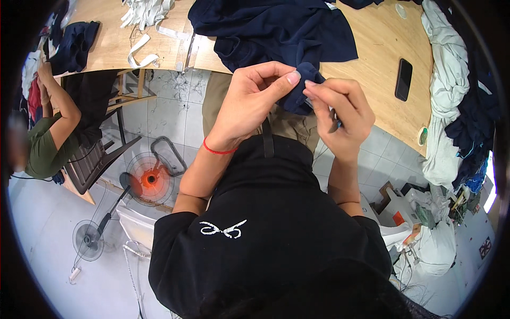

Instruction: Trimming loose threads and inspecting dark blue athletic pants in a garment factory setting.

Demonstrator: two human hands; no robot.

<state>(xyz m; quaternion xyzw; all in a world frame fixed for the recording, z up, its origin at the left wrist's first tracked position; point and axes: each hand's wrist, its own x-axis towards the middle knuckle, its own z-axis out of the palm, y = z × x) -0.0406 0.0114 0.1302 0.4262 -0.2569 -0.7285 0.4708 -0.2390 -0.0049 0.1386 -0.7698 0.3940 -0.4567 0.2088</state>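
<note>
A navy blue garment (281,29) lies over the near edge of the wooden table, and one part of it is lifted toward me. My left hand (248,98) is closed, pinching that raised edge between thumb and fingers. Close by on the right, my right hand (346,112) has its thumb and index fingertips together at the same fold; whether they grip cloth or a thread is too small to tell. Tucked in the curled fingers of that hand is a small dark tool (334,123) with a pointed end, mostly hidden by the palm.
A black phone (404,80) rests on the table at right. White strips (144,52) lie at the far left. Pale cloth (445,80) hangs along the right edge. A standing fan (150,179) is on the floor; another person's arm (66,103) works at left.
</note>
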